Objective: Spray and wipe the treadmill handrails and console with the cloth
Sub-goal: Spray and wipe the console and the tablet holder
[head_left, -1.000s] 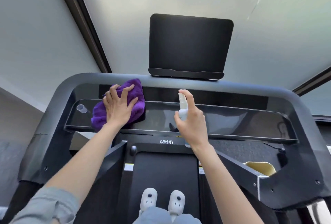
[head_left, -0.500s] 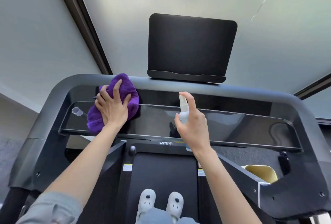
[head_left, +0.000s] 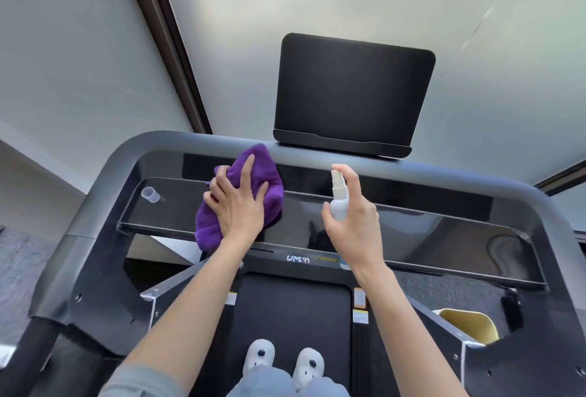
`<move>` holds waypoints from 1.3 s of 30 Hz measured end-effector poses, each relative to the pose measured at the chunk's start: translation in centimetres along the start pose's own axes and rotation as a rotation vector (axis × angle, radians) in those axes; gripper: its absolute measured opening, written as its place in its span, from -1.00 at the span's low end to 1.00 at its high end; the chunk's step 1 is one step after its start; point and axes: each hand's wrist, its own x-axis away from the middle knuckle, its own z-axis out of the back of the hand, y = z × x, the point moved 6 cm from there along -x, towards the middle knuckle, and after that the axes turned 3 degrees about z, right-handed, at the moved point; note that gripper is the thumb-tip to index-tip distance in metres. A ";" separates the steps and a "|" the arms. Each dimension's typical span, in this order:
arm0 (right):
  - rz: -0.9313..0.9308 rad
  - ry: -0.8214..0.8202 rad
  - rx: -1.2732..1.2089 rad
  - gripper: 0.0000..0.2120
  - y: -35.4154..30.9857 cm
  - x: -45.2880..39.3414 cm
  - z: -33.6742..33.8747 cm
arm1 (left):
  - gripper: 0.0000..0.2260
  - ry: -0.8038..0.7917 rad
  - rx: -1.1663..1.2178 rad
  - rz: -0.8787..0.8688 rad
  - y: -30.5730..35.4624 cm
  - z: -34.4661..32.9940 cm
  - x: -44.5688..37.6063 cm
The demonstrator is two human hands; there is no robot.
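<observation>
My left hand point(head_left: 236, 206) presses a bunched purple cloth point(head_left: 269, 187) flat on the glossy black treadmill console point(head_left: 428, 231), left of its middle. The cloth's top edge touches the grey front handrail point(head_left: 310, 158). To the right, my right hand point(head_left: 355, 222) holds a small white spray bottle point(head_left: 338, 196) upright over the console, with the index finger on the nozzle top. The bottle's lower part is hidden by the palm.
A black tablet holder point(head_left: 352, 92) stands on the handrail behind the console. A small clear cap point(head_left: 150, 195) lies at the console's left end. A yellowish container point(head_left: 469, 323) sits at the lower right. My white shoes point(head_left: 282, 361) stand on the belt.
My left hand has slid the cloth left and then back to the right, upward towards the handrail. The right hand with the bottle has barely moved.
</observation>
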 end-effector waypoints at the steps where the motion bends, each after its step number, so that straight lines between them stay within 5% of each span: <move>1: -0.002 -0.005 -0.003 -0.41 -0.1 -0.1 -0.2 | -0.46 0.000 0.006 0.071 -1.1 0.1 -1.5; 7: 0.015 0.010 -0.004 -0.40 -0.8 -0.5 -0.3 | -0.47 0.045 0.032 0.086 -2.2 0.8 -3.8; 17: -0.021 0.111 -0.027 -0.41 0.2 0.2 2.3 | -0.50 -0.029 -0.017 -0.188 5.5 -0.6 7.1; 26: -0.133 0.122 0.016 -0.42 3.9 0.4 4.8 | -0.52 0.011 -0.010 -0.083 5.0 -1.9 -0.6; 39: -0.137 0.215 0.013 -0.43 6.7 2.0 9.1 | -0.59 0.008 -0.057 -0.196 11.7 -2.1 9.1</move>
